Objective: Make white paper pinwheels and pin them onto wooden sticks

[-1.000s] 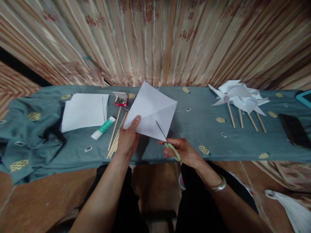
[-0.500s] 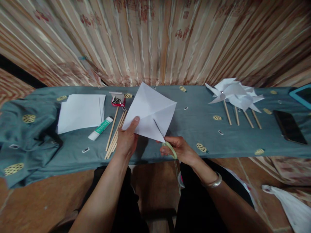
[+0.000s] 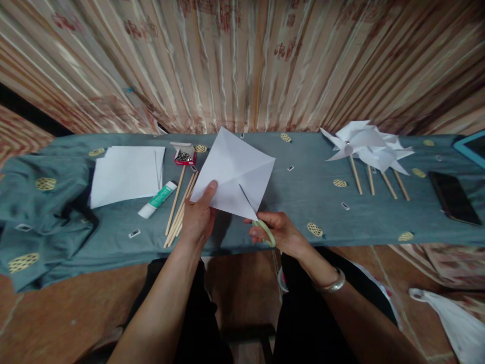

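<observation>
A square sheet of white paper with diagonal creases is held above the table by my left hand. My left thumb presses on its lower left corner, and the other fingers are hidden underneath. My right hand grips the light green handles of a pair of scissors. One dark blade lies over the sheet, running in from the corner nearest me toward the middle. The other blade is hidden behind the paper.
Left on the table are a paper stack, a glue tube, a red box of small metal pieces and several wooden sticks. Several paper pinwheels, a phone and a blue-edged device lie right.
Almost nothing differs. Both hands, the paper and the scissors keep their places, while the whole view has shifted very slightly.
</observation>
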Tool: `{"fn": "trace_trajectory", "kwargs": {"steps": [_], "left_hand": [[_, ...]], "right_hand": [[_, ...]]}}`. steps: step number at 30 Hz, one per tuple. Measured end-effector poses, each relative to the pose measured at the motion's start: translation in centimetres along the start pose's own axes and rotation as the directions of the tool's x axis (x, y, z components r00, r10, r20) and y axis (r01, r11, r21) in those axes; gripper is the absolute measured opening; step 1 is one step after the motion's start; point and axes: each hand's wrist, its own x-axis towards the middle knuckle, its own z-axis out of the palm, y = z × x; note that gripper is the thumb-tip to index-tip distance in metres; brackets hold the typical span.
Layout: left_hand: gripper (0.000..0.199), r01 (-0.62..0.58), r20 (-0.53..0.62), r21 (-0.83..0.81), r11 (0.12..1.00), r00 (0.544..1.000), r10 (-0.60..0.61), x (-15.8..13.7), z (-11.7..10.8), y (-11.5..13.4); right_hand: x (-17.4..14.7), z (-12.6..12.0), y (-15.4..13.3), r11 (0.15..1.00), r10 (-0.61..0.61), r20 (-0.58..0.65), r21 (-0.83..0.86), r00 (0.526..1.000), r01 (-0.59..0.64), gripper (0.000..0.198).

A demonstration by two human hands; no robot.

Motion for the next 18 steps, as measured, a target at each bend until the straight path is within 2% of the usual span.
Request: {"fn": "trace_trajectory", "kwargs": {"steps": [10,18], "left_hand": [[0.043,0.023,-0.01,-0.002,1.0,1.0,-0.023,-0.05,0.09,0.04],[0.042,0.024,-0.012,0.001,1.0,1.0,-0.024,0.04,0.11,-0.13]], "right_hand": [[0.05,0.13,-0.13,1.0,-0.02,0.004,-0.002,1.0,0.02,0.037],[0.28,0.09,0.33,1.0,-0.016,-0.019,0.027,1.0,0.017,0.044]]}}
